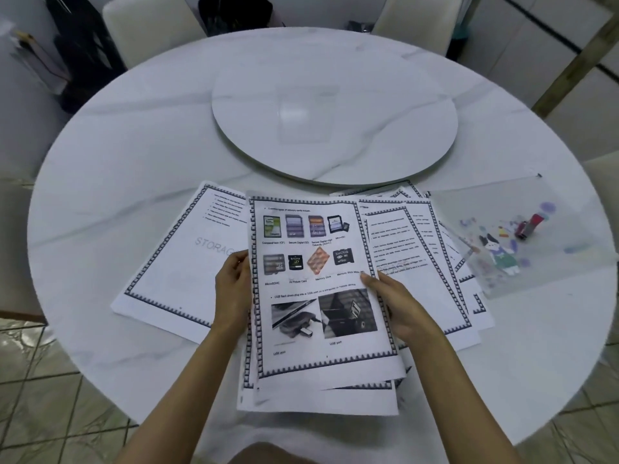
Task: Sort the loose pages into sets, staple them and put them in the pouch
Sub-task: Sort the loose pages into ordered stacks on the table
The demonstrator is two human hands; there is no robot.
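Near desk edge: a stack of pages is held up in both hands, its lower end hanging past the rim of the white marbled desk; the sheets are only loosely squared, and lower ones poke out at the bottom.
Top page: two rows of memory-card pictures, two USB-port photos beneath, a dark patterned border all round.
Left hand: holds the stack's left edge about halfway up, fingers curled round that edge.
Right hand: holds the right edge, thumb laid on the top page, the other fingers tucked out of sight beneath the stack.
Single page: flat on the desk left of the stack, tilted, its faint "STORAG" lettering partly covered.
Fanned pages: several overlapping sheets spread on the desk right of the stack.
Pouch: translucent with a cartoon print, flat at the right, its left edge overlapping the fanned pages.
Small red item: at the pouch; cannot tell whether on it or inside.
Turntable: round white disc at the desk's middle, beyond the papers.
Chairs: pale, at the far side.
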